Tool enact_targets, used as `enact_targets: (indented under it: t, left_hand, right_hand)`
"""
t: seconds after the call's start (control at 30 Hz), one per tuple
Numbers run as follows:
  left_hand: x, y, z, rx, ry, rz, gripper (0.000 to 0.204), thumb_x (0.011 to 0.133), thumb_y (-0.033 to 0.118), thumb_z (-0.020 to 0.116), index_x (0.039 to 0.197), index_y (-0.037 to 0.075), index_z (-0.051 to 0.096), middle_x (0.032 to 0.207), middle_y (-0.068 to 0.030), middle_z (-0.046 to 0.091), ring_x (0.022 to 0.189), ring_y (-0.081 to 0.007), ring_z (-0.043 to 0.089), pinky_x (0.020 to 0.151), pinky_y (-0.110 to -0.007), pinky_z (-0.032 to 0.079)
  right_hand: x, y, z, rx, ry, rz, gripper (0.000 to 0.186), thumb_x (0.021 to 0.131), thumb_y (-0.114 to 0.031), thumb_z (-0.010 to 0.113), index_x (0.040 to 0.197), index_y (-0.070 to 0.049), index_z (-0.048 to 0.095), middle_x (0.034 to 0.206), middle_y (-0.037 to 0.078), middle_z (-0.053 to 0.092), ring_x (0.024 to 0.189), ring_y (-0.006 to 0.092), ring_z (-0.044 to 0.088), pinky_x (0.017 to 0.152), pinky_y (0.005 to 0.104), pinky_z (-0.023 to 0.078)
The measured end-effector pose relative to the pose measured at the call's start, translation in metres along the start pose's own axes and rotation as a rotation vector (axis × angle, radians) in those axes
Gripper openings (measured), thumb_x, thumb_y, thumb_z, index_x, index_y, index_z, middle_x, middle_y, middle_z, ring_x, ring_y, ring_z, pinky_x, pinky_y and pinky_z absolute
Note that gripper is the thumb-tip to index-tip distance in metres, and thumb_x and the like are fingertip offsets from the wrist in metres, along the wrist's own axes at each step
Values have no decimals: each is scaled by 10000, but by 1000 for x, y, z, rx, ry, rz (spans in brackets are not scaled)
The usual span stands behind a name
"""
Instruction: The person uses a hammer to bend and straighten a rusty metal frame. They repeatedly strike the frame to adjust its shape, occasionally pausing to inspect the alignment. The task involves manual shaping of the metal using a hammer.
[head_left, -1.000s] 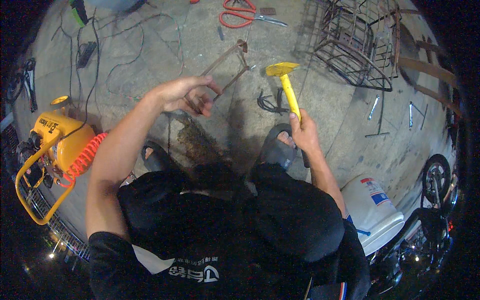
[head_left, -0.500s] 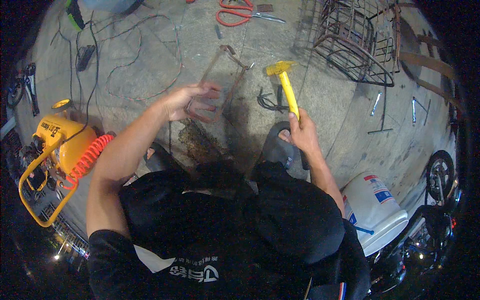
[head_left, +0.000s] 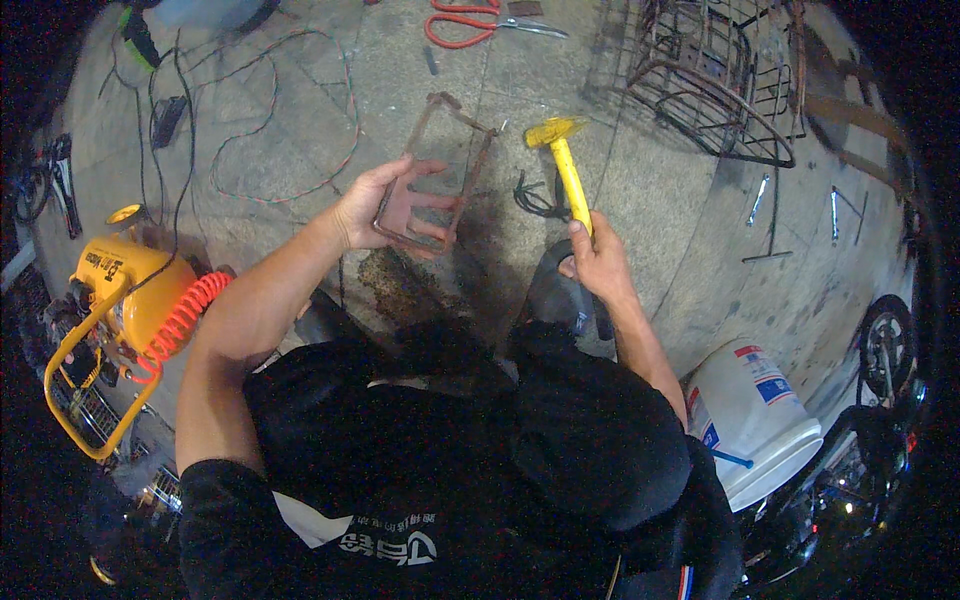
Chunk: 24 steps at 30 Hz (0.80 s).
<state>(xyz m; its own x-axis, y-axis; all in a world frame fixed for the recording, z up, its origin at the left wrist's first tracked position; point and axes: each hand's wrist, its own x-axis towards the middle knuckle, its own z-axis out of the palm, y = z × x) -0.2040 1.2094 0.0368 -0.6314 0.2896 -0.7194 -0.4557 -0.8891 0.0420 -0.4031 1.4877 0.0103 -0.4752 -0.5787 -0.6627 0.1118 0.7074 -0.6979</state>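
Note:
My left hand (head_left: 395,210), palm up with fingers spread, holds a thin rusty rectangular metal frame (head_left: 466,172) lying across it and reaching forward. My right hand (head_left: 598,255) grips a yellow hammer (head_left: 565,170) by its handle, head upward, a short way right of the frame. On the concrete floor (head_left: 660,250) under the hammer is a coiled black strap or cord (head_left: 540,205). Red-handled scissors (head_left: 460,30) lie farther forward. My feet in dark sandals (head_left: 570,290) are below my hands.
Left: a yellow air compressor (head_left: 140,280) with red coiled hose (head_left: 185,320) and cables (head_left: 260,140). Upper right: rusty wire baskets (head_left: 710,100), with wrenches (head_left: 757,200) and T-handled tools (head_left: 770,255) below. Lower right: a white bucket (head_left: 755,420) and a motorbike wheel (head_left: 885,350).
My left hand has moved slightly right and down and turned more palm up, bringing the frame's far end down and leftward. The hammer in my right hand has shifted slightly left.

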Motion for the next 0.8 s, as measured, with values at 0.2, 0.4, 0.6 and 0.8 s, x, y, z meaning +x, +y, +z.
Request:
enact_targets:
  t: [0.2, 0.4, 0.6, 0.8]
  left_hand:
    - [-3, 5, -1, 7, -28, 64, 778, 894, 540, 513, 1498, 162, 201, 1478, -253, 320, 1126, -487, 535, 924, -678, 397]
    - [-1, 16, 1, 675, 624, 182, 580, 931, 422, 550, 1382, 110, 359, 1280, -167, 490, 850, -293, 655, 631, -380, 534]
    - [8, 17, -12, 774, 766, 237, 439, 967, 321, 525, 1335, 96, 445, 1019, -90, 600, 616, -156, 577, 494, -271, 428]
    - [-1, 28, -1, 852, 574, 261, 417, 962, 253, 537, 1338, 91, 457, 951, -52, 623, 572, -106, 507, 494, -250, 404]
  right_hand:
    - [-1, -2, -1, 41, -3, 2, 322, 976, -283, 523, 1121, 5, 510, 644, 115, 582, 492, 205, 617, 485, 351, 480]
    - [0, -3, -1, -7, 19, 21, 355, 966, -299, 538, 1160, -2, 527, 657, 154, 600, 496, 228, 621, 496, 368, 482]
    - [5, 3, 4, -65, 47, -44, 380, 953, -298, 551, 1195, -6, 527, 727, 202, 621, 511, 247, 628, 535, 383, 489]
    - [-2, -4, -2, 23, 18, -34, 337, 955, -229, 551, 1214, -15, 530, 758, 200, 633, 528, 240, 646, 546, 362, 508]
